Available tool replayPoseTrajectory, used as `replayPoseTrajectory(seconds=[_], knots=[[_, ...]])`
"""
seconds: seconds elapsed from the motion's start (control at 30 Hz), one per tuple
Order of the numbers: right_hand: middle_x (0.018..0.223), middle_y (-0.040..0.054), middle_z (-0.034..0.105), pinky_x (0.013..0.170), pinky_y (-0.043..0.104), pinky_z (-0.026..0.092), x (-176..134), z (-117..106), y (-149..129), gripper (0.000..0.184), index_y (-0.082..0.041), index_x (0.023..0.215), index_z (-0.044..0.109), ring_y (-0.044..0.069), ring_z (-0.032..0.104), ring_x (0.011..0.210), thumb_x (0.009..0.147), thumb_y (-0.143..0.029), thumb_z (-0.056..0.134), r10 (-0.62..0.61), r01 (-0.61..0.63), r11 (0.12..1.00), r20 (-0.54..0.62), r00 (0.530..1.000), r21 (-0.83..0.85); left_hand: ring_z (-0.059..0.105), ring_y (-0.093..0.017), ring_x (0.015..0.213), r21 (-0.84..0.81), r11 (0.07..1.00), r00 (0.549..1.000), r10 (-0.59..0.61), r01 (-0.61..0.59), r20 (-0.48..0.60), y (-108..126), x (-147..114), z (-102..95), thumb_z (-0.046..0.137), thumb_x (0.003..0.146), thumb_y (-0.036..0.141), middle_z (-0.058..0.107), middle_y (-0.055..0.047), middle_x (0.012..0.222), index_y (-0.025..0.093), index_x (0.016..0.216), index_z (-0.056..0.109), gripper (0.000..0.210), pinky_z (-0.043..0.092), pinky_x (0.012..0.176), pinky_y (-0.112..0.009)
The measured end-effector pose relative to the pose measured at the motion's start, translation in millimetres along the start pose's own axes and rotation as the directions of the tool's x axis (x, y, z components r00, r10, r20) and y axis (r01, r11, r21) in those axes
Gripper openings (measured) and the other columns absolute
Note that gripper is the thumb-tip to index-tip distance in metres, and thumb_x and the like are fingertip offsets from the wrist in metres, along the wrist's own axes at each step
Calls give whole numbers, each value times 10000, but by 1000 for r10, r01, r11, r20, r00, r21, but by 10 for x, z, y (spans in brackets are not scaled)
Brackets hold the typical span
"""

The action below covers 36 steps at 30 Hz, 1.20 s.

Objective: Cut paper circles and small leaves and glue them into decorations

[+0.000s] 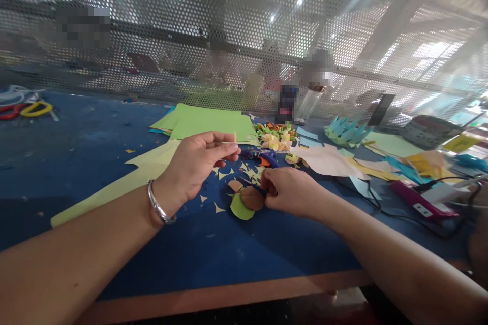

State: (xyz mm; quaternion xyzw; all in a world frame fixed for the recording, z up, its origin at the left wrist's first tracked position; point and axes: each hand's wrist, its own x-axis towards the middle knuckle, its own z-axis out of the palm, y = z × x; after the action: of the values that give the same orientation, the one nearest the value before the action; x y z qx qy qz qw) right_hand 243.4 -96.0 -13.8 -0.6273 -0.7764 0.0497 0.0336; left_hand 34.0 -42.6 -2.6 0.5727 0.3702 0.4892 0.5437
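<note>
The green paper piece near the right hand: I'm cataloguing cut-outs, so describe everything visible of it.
The green piece is lime-coloured, thin and paper-like, with a rounded, slightly uneven edge. It lies on the blue table, its upper right covered by a brown piece, left of the right hand. The covered part's outline is hidden.

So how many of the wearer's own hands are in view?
2: the left hand, pinching a pale strip, and the right hand, lower, curled around a dark tool by the brown disc. Some fingers are partly hidden.
</note>
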Motion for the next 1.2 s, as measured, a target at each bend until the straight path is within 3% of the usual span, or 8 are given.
replayPoseTrajectory(seconds=[0.13,0.33,0.47,0.63,0.9,1.0,1.1,1.2], knots=[[731,15,653,539,275,233,-9,-10,-14,146,-198,799,632,139,484,610,657,-174,606,-4,3,1000,-11,1000,-6,711,-186,808,18,1000,1000,20,-20,-1,10,-5,-4,825,749,349,767,-54,871,204,928,757,240,495,692,-280],[632,-33,560,546,262,297,1,-93,69,74,-201,735,534,115,463,560,697,-185,594,-41,75,968,-144,989,239,709,-191,800,12,999,999,32,-32,-9,14,-11,0,836,736,357,768,-68,875,193,938,756,273,502,714,-301],[601,-57,510,526,248,316,34,-111,174,79,-204,735,537,107,455,539,750,-260,590,-13,88,875,-159,987,476,698,-172,790,-3,999,998,46,-47,-32,-12,18,-18,859,713,354,764,-58,861,190,954,753,311,497,727,-285],[533,-86,421,476,235,271,66,-119,244,109,-212,669,477,90,418,479,733,-225,564,57,69,740,-165,985,669,699,-170,808,-10,999,998,38,-39,-53,-24,45,-27,860,714,348,762,-52,869,195,942,752,295,490,712,-269],[546,-99,466,455,226,366,69,-131,232,50,-203,773,544,89,501,433,746,-172,571,30,190,586,-256,966,788,687,-164,774,-21,999,998,42,-43,-40,-22,26,-11,856,718,336,756,-48,843,189,960,743,305,485,709,-279],[654,-42,624,509,241,453,69,-131,227,37,-182,816,597,101,578,480,784,-200,595,58,200,554,-277,959,808,688,-178,785,-3,999,999,46,-46,-30,-22,18,0,838,737,347,754,-53,859,195,968,741,293,491,713,-294],[806,21,719,542,253,495,65,-126,238,110,-165,816,657,106,622,524,844,-256,602,79,228,509,-308,948,830,692,-176,786,3,998,998,64,-64,-21,-32,18,-2,835,739,344,755,-46,859,203,970,739,287,496,726,-301],[720,21,712,551,250,501,56,-124,247,211,-160,890,738,129,653,561,905,-309,590,72,255,509,-336,939,822,689,-163,766,3,998,998,62,-62,-17,-42,28,-11,840,735,340,755,-41,843,203,977,736,297,493,714,-289]])
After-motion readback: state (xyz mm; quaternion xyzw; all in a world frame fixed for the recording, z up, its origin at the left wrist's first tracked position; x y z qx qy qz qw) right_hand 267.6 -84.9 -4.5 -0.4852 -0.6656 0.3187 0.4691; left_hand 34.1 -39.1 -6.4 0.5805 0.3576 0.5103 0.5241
